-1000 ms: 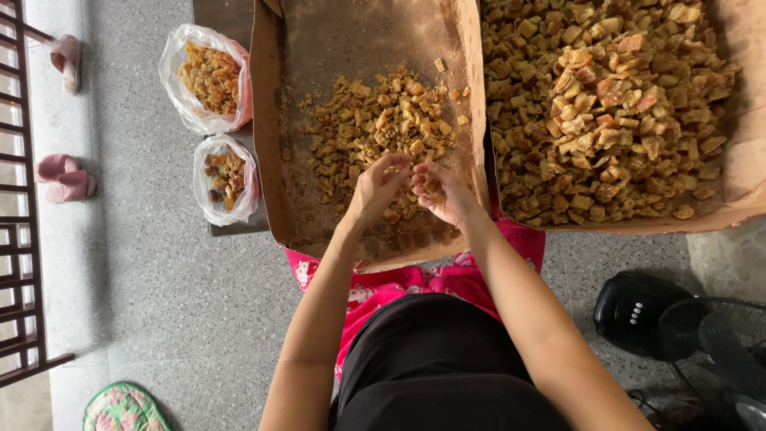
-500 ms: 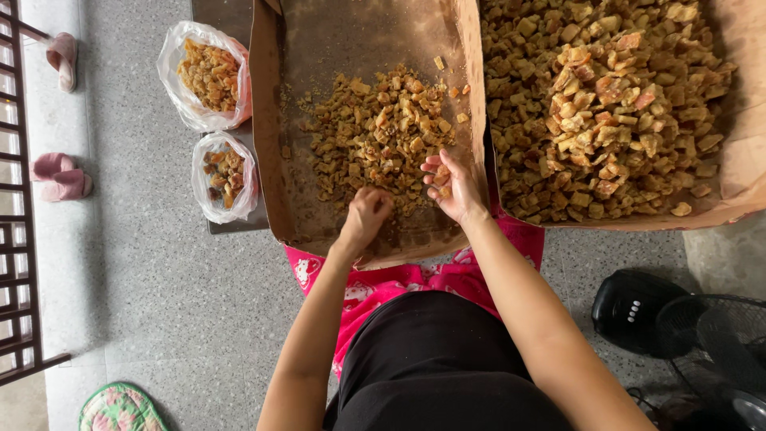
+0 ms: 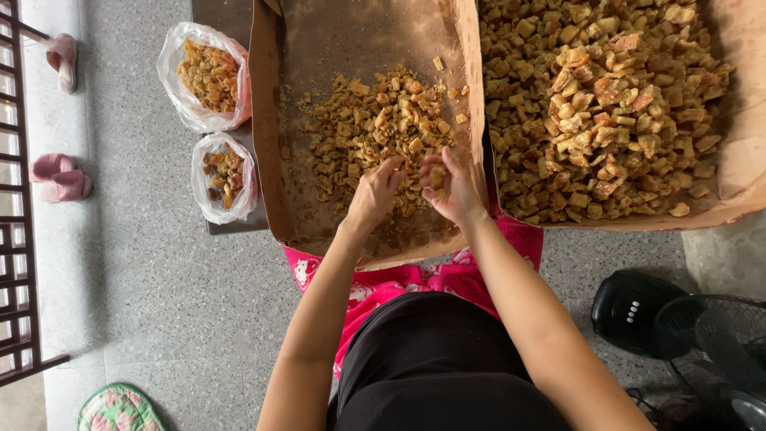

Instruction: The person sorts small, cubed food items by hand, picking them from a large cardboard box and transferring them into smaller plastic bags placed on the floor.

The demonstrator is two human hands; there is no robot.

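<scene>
My left hand (image 3: 373, 194) and my right hand (image 3: 447, 185) meet over the near part of a brown cardboard tray (image 3: 267, 152). A pile of small golden-brown fried pieces (image 3: 375, 120) lies in this tray. My right hand cups several pieces, fingers curled around them. My left hand's fingertips pinch at the pieces beside it. To the right, a second cardboard tray (image 3: 738, 172) holds a much larger heap of bigger fried chunks (image 3: 598, 104).
Two clear plastic bags of fried pieces, a larger one (image 3: 209, 76) and a smaller one (image 3: 225, 177), stand left of the tray. Pink slippers (image 3: 60, 175) and a metal gate (image 3: 16, 239) are at far left. A black fan (image 3: 686, 343) stands at bottom right.
My left hand moved back up from the tray's near edge to join my right hand. Both hands now work together over the pieces.
</scene>
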